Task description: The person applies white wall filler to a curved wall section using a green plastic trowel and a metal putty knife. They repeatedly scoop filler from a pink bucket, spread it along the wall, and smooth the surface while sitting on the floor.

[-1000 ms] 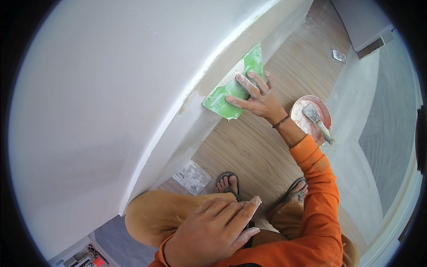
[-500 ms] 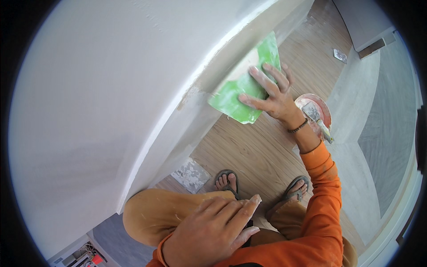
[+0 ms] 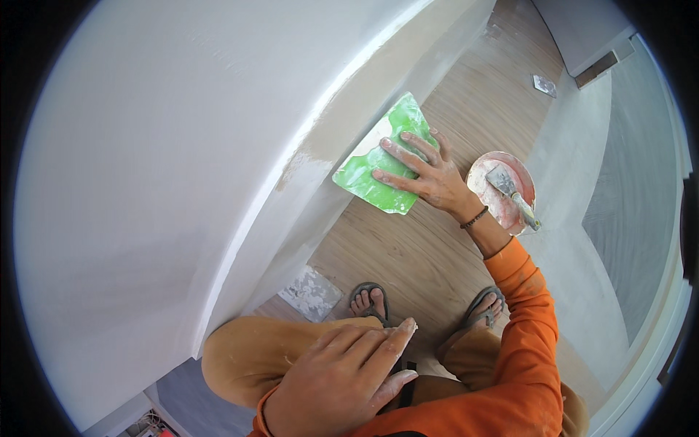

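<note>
My right hand (image 3: pixel 431 175) grips a green plastic spreader (image 3: pixel 375 191), its fingers spread over the upper face and its thumb hidden underneath. White filler smears the spreader, and its long edge is close to the low side face (image 3: pixel 328 138) of the white wall; whether it touches I cannot tell. A damp beige patch shows on that face just above the tool. My left hand (image 3: pixel 342 379) lies over my thigh, palm down, with its fingers stretched out and whitened at the tips. Nothing shows in it.
To the right of my right wrist, a round pinkish tub (image 3: pixel 523 171) holds whitish paste, with a putty knife (image 3: pixel 513 195) across it. A filler-stained board (image 3: pixel 312 293) leans near my left foot. Another small plate (image 3: pixel 544 86) lies farther off on the wood-look floor (image 3: pixel 408 251).
My right hand has drawn the spreader nearer to me and slightly left, down along the wall. The damp patch behind it shows more fully. My left hand has hardly moved.
</note>
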`<state>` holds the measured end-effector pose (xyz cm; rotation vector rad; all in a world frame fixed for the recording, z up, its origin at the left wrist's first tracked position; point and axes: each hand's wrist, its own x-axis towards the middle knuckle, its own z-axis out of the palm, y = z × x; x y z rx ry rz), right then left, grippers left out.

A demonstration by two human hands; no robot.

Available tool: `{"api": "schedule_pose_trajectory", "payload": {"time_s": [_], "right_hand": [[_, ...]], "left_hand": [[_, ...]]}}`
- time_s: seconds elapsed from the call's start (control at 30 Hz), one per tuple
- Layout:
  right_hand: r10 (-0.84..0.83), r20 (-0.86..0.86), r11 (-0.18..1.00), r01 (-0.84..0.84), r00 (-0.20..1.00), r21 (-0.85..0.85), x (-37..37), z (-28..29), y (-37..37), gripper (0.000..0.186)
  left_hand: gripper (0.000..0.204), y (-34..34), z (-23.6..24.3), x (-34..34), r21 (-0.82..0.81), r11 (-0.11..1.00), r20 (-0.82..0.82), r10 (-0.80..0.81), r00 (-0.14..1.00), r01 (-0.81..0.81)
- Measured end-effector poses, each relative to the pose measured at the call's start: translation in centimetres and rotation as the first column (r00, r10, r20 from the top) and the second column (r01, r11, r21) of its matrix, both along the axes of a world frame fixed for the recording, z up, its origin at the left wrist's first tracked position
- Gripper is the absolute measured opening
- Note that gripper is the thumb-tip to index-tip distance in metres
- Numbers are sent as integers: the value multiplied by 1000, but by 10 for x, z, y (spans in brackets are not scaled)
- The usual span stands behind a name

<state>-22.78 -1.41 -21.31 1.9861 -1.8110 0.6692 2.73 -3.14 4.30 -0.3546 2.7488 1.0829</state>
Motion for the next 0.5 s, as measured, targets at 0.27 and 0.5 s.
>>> {"api": "schedule_pose_trajectory", "payload": {"time_s": [0.27,0.5], "right_hand": [[-25,51,977,35,998,-211,-9,45,-17,54],[-1,-7,998,0,1000,-64,-7,4,-11,54]], "left_hand": [[53,2,2,-1,-13,1000,36,-2,999,3],[53,1,1,-1,-4,1000,18,-7,1000,8]]}}
